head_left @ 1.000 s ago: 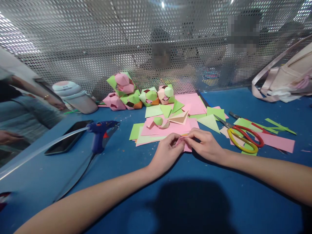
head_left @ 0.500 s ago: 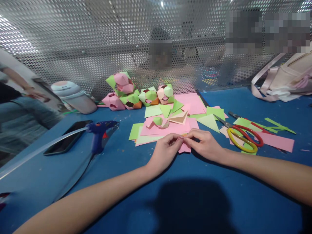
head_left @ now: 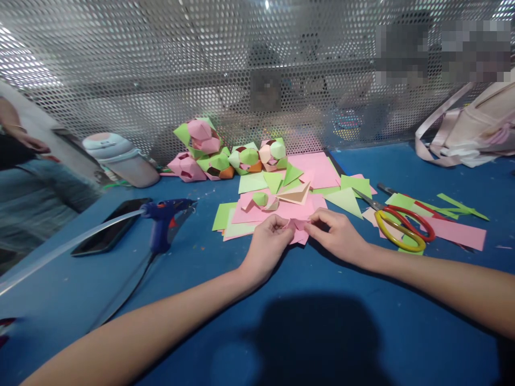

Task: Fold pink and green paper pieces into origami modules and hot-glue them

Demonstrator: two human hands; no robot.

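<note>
A small folded piece of pink paper (head_left: 298,234) is held between my two hands, low over the blue table (head_left: 225,332). My left hand (head_left: 270,240) pinches its left side, fingers closed. At its right edge, my right hand (head_left: 335,236) grips the paper between thumb and fingertips. Just beyond my hands lie stacked pink and green paper sheets (head_left: 241,210), with a folded cream piece (head_left: 295,194) and a small curled green-and-pink piece (head_left: 260,200) on top. Several folded paper balls (head_left: 203,140) in pink, green and orange sit behind, one above the others.
Scissors with yellow and red handles (head_left: 402,230) lie right among paper scraps (head_left: 458,231). At left are a blue glue gun (head_left: 161,220) with a long glue stick, a phone (head_left: 110,228) and a tumbler (head_left: 123,160). A pale bag (head_left: 478,123) stands far right. Behind rises a perforated metal screen (head_left: 181,80).
The pink paper has turned and opened a little between my fingers, and my hands are slightly farther apart. At the far left, another person's arm has shifted left.
</note>
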